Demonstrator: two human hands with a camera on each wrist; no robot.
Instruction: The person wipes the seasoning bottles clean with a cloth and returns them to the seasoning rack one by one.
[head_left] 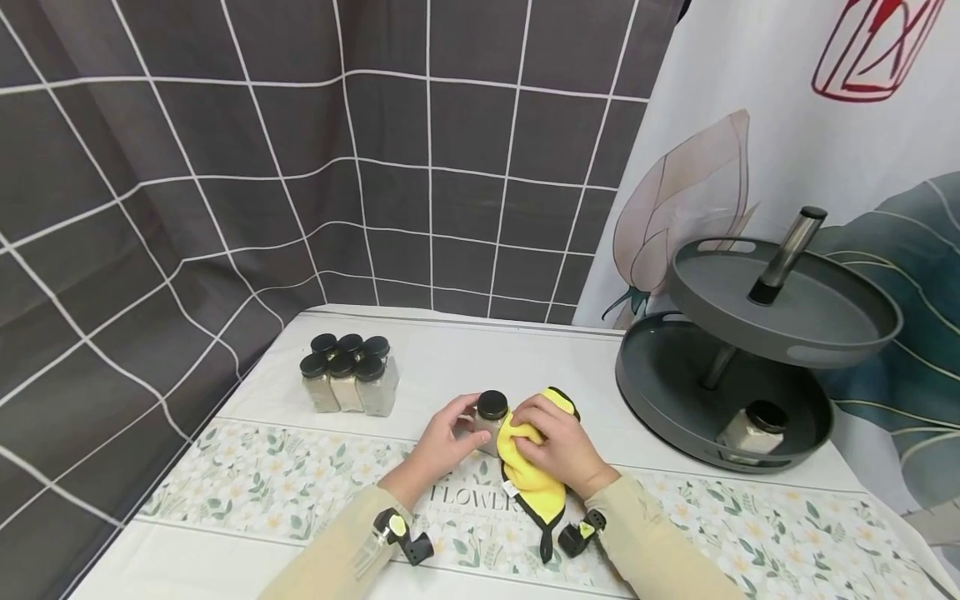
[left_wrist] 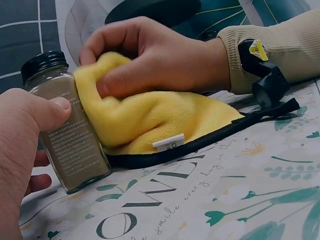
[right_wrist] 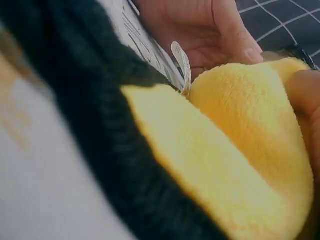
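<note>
A black-lidded glass spice jar (left_wrist: 75,140) full of brownish powder stands on the table, tilted slightly in the left wrist view. My left hand (head_left: 442,443) grips it from the left, thumb on its printed label. At the jar's right side, my right hand (head_left: 558,442) pinches a yellow cloth (left_wrist: 165,117) with black edging and presses it against the glass. The cloth's lower end and loop trail over the table toward me. In the right wrist view, the cloth (right_wrist: 240,150) fills much of the picture and hides most of the jar.
Several black-lidded spice jars (head_left: 345,390) stand grouped at the back left. On the right is a two-tier grey round tray stand (head_left: 645,392), with another jar (head_left: 753,429) on its lower tier. A floral runner (head_left: 300,483) crosses the white table; a dark grid curtain (head_left: 480,200) hangs behind.
</note>
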